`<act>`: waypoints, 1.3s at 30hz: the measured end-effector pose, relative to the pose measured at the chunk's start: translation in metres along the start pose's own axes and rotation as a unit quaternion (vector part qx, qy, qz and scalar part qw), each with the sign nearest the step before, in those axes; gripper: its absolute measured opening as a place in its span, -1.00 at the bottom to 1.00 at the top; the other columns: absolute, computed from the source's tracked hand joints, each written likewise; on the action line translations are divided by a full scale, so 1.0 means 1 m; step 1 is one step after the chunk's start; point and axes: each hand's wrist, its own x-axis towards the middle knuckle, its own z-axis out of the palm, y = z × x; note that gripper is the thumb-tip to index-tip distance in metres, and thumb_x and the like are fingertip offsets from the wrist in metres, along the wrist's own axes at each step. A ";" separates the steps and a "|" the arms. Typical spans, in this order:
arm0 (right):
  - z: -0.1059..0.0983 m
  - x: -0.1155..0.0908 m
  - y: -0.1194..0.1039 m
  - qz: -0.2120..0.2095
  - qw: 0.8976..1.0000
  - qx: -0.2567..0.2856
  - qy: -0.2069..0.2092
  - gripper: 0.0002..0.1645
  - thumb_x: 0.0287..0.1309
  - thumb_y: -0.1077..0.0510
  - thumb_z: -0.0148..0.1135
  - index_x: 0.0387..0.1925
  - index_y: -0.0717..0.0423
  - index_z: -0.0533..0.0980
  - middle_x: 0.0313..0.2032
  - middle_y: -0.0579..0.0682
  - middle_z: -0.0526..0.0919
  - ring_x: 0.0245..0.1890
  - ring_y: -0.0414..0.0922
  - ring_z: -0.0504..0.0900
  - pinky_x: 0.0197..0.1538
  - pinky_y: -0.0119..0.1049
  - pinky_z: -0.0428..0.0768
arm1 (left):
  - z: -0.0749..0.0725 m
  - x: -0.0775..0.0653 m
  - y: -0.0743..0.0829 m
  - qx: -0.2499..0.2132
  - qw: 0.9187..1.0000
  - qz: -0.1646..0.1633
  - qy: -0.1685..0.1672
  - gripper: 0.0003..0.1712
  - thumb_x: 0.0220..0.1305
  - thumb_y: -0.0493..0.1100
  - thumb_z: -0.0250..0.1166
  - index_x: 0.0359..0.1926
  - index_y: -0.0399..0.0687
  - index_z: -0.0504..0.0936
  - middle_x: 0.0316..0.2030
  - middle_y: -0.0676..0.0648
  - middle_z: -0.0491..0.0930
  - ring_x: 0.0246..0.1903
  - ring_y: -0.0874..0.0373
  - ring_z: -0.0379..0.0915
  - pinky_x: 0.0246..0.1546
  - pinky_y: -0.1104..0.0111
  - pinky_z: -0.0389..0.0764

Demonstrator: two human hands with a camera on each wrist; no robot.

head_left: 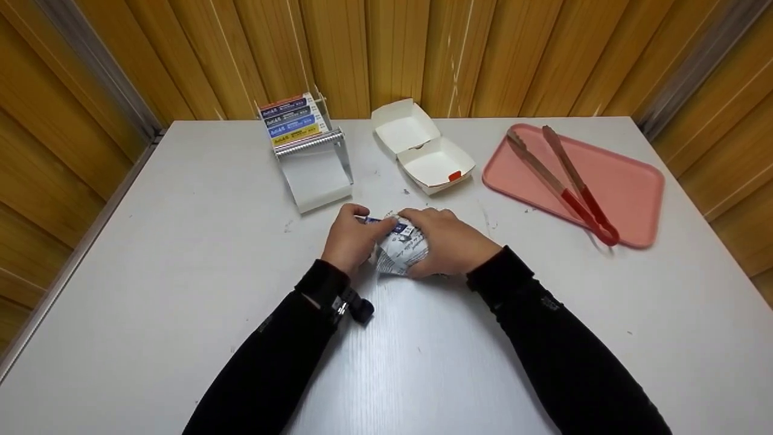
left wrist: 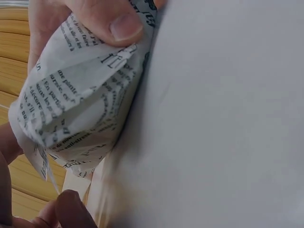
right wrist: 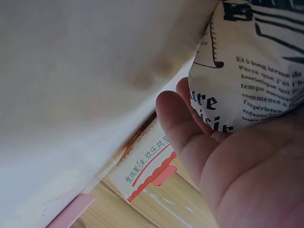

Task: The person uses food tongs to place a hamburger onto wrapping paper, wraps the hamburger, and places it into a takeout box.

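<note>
While my right hand [head_left: 452,243] grips the paper bundle [head_left: 398,252] on the near side of the open box [head_left: 412,132], I should press gently, evenly with my left hand [head_left: 353,239], whose grip I cannot tell.

What looked like a food-packing booth, enclosed by wood-look panels [head_left: 338,54] and metal posts [head_left: 99,60], where a white table [head_left: 181,254] bore an open carton [head_left: 421,148], tray [head_left: 637,193] and tongs [head_left: 589,196]

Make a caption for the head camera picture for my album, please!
Left hand and right hand hold a paper bundle, with an open box and tongs beyond.
</note>
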 end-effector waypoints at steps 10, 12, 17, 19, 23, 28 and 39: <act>0.001 0.000 -0.001 0.004 1.000 -0.006 0.003 0.20 -0.18 -0.08 0.67 0.53 -0.23 0.28 0.33 0.05 0.52 0.30 0.13 0.44 0.29 0.05 0.53 | 0.003 -0.008 0.005 0.132 0.986 0.078 0.058 -0.26 0.12 0.24 0.56 0.08 -0.17 0.55 0.12 -0.25 0.41 0.02 -0.09 0.50 0.06 0.16 0.58; 0.000 0.000 -0.001 0.003 1.000 -0.005 0.005 0.19 -0.18 -0.07 0.66 0.52 -0.22 0.29 0.31 0.05 0.53 0.29 0.12 0.45 0.28 0.05 0.54 | 0.005 -0.011 0.008 0.161 0.980 0.101 0.066 -0.33 0.10 0.24 0.58 -0.02 -0.15 0.59 0.04 -0.19 0.46 0.01 -0.07 0.49 0.02 0.17 0.57; 0.000 -0.001 -0.001 0.005 1.000 -0.002 0.005 0.21 -0.17 -0.07 0.65 0.55 -0.19 0.27 0.36 0.07 0.51 0.37 0.13 0.42 0.36 0.06 0.51 | 0.013 -0.017 0.015 0.223 0.965 0.120 0.067 -0.31 0.02 0.33 0.60 -0.09 -0.08 0.63 -0.08 -0.11 0.54 -0.01 -0.06 0.45 -0.04 0.16 0.53; 0.000 -0.001 -0.001 0.005 1.000 -0.003 0.002 0.21 -0.15 -0.10 0.65 0.56 -0.19 0.26 0.40 0.07 0.49 0.42 0.15 0.40 0.40 0.07 0.49 | 0.016 -0.019 0.016 0.247 0.959 0.122 0.065 -0.24 -0.01 0.40 0.58 -0.06 -0.07 0.63 -0.08 -0.11 0.56 0.00 -0.08 0.44 -0.01 0.13 0.51; 0.001 -0.001 0.000 0.009 1.000 -0.002 0.000 0.21 -0.13 -0.16 0.66 0.56 -0.21 0.26 0.43 0.05 0.46 0.45 0.14 0.37 0.44 0.05 0.46 | 0.020 -0.022 0.017 0.272 0.952 0.127 0.056 -0.15 -0.03 0.49 0.54 0.00 -0.08 0.63 -0.09 -0.11 0.64 -0.01 -0.09 0.50 0.04 0.04 0.48; 0.001 -0.001 0.000 0.001 1.000 -0.001 0.004 0.22 -0.13 -0.15 0.66 0.56 -0.17 0.26 0.43 0.08 0.47 0.46 0.17 0.37 0.45 0.06 0.45 | 0.022 -0.025 0.017 0.235 0.964 0.121 0.023 -0.19 0.12 0.38 0.51 0.08 -0.17 0.60 -0.06 -0.11 0.71 -0.08 -0.02 0.62 0.04 0.06 0.58; 0.001 -0.001 0.001 0.012 1.000 -0.009 0.001 0.26 -0.12 -0.13 0.62 0.60 -0.11 0.19 0.47 0.12 0.42 0.45 0.22 0.37 0.41 0.13 0.48 | 0.027 -0.032 0.013 0.172 0.979 0.096 -0.046 -0.08 0.42 0.18 0.34 0.54 -0.27 0.26 0.32 -0.26 0.57 0.23 -0.05 0.56 0.29 0.10 0.56</act>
